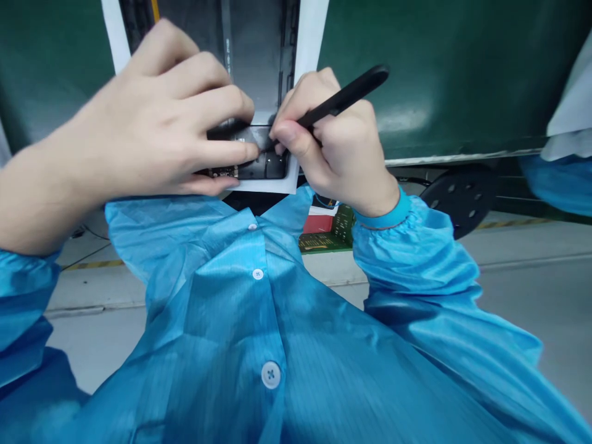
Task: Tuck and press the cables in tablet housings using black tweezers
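Observation:
My left hand (185,117) lies over the near end of an opened dark device housing (256,55). Its fingers are apart, with the index fingertip pressed on the housing and the thumb along its near edge. My right hand (335,135) is closed in a pinch around a slim black tool (354,89) with a rounded back end. The tool slants down to the left, its working tip mostly hidden by my fingers near the left index fingertip. A small circuit board (225,172) shows between my left thumb and index finger.
Under the housing lies a white sheet (311,31) on a green work surface (416,74). Below the table edge are a black round stool seat (462,194) and a green circuit board (345,225) beside a red item (318,223). Someone's blue sleeve (555,182) appears far right.

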A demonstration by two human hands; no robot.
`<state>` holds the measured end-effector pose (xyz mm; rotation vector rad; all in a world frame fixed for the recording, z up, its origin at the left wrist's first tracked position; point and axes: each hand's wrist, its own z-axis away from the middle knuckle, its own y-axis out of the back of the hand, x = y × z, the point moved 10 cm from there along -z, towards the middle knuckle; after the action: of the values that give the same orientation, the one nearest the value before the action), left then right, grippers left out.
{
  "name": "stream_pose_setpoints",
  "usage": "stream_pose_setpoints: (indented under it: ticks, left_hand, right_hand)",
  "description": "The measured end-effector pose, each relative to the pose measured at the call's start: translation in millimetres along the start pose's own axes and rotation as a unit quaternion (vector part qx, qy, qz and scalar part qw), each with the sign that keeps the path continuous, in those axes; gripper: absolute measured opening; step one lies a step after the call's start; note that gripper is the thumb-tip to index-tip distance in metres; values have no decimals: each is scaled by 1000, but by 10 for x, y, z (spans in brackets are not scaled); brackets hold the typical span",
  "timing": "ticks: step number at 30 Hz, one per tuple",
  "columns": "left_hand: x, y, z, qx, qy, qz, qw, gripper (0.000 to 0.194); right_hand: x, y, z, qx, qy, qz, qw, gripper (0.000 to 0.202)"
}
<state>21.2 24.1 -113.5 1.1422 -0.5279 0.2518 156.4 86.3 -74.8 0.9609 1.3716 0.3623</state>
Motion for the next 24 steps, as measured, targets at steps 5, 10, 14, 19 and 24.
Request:
stream_pose_setpoints:
  ticks: [5, 10, 14, 19, 24]
  left_hand:
    - [429, 45, 46, 21, -126, -103, 987, 82]
    - [306, -8, 87, 29, -155, -155, 975, 78]
    - [549, 90, 236, 87, -223, -210, 948, 60]
    - [749, -187, 109, 139, -279, -224, 923, 44]
    - [797, -131, 148, 169, -293, -195, 921, 46]
  right_hand:
    - [-5, -7, 18, -8, -22, -27, 999, 45]
    - [29, -70, -45, -14, 2, 15, 1000, 45]
    - [-237, 27, -64, 41, 112, 2, 993, 42]
    - [-128, 194, 295, 120, 115, -18, 986, 20]
    - [-34, 287, 385, 118, 68, 7, 991, 22]
